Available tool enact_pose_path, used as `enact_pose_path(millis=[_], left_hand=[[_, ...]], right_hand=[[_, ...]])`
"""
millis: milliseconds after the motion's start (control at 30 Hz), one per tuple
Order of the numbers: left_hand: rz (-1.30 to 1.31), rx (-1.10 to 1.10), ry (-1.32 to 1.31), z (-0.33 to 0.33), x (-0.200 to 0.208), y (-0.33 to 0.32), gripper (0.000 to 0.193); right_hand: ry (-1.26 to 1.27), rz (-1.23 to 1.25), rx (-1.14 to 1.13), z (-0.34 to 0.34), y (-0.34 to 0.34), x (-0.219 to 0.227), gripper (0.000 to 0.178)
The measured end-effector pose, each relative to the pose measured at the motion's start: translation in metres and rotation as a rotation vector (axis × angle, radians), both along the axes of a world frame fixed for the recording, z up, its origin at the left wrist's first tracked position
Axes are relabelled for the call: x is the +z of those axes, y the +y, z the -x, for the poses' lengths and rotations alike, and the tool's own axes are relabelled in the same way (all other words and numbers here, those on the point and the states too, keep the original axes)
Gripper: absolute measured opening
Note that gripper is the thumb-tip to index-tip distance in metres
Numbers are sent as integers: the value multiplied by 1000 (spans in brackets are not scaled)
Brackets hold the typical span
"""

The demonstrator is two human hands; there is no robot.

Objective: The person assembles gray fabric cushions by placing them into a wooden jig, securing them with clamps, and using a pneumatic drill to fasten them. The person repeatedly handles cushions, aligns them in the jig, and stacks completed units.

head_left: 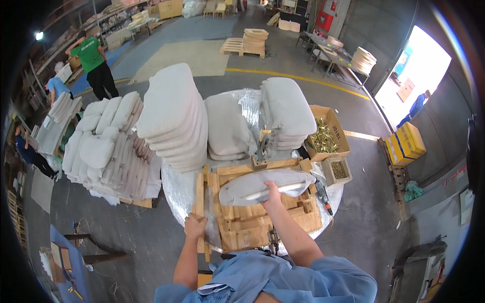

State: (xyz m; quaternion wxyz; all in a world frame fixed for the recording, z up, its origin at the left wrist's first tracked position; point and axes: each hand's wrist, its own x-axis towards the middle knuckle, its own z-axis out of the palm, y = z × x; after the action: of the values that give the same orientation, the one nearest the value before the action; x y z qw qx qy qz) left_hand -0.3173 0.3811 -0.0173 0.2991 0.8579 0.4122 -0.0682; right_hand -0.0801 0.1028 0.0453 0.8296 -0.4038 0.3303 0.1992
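Observation:
My right hand (pixel 273 196) grips the near edge of a light grey padded cushion (pixel 242 188), which is tilted up over a wooden jig (pixel 242 224). The thumb lies on the cushion's face and the other fingers are partly hidden. At the jig's left side, my left hand (pixel 194 225) is closed round an upright wooden bar (pixel 200 194). A metal toggle clamp (pixel 261 149) stands at the jig's far edge, and another clamp (pixel 273 237) sits at its near edge. Beside the jig on the right lies a power tool (pixel 322 194) with an orange end.
Tall cushion stacks (pixel 172 111) stand behind the jig on the foil-covered round table (pixel 177 194). At right are a cardboard box of brass-coloured hardware (pixel 326 139) and a small tray (pixel 337 170). More cushions (pixel 108 146) pile up leftward. Several people (pixel 93 58) are farther off.

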Motion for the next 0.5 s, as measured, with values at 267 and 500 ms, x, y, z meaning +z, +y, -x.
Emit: enact_pose_path(millis=[267,500], left_hand=[[70,-137,-351,17,25,-14,87],[1129,-68,-948,-105,152,-66,78]], right_hand=[[-285,176,-159,90,-44,120,64],[-987,567,487,159,-19,242,58]])
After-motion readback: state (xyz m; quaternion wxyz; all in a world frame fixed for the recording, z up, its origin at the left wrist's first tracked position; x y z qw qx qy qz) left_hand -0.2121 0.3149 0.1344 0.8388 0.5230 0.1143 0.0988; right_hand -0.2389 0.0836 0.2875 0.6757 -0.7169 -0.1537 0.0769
